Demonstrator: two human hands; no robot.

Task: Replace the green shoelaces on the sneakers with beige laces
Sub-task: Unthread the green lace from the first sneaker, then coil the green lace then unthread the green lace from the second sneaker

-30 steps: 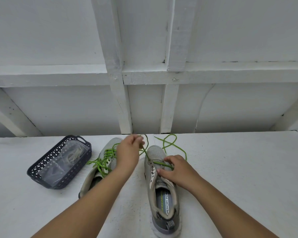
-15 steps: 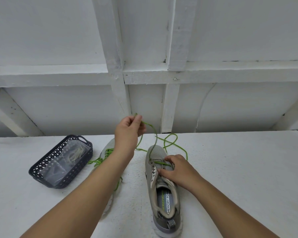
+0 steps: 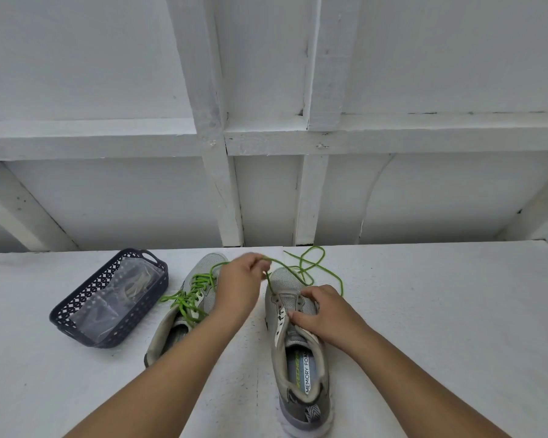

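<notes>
Half a second ago the left hand was raised well above the shoes with the green lace drawn up taut; now it has dropped back toward the table and sits low between the two toes, while the right hand has stayed planted on the right sneaker.

That left hand pinches the lace between thumb and curled fingertips, and the strand runs from the pinch down to the front eyelets of the right sneaker. Beyond it, toward 1 o'clock from the toe, the freed length lies in loose loops on the white table. The right hand's fingers curl over the tongue and eyelet row, pressing the shoe down; whether they also catch the lace underneath cannot be told.

At 9 o'clock from that shoe, the left sneaker is still fully laced in green. Further out at 9 o'clock, well apart, a dark basket holds a clear bag with pale laces inside, apparently the beige replacements.

The right shoe looks almost unlaced, only the lowest eyelets left. The likely trouble is the loops at 1 o'clock knotting as the slack is dragged through, jamming at an eyelet. A sharp tug could also lift or skid the shoe if the holding hand relaxes, and the trailing end might snag on the neighbouring shoe's laces just beside it.
</notes>
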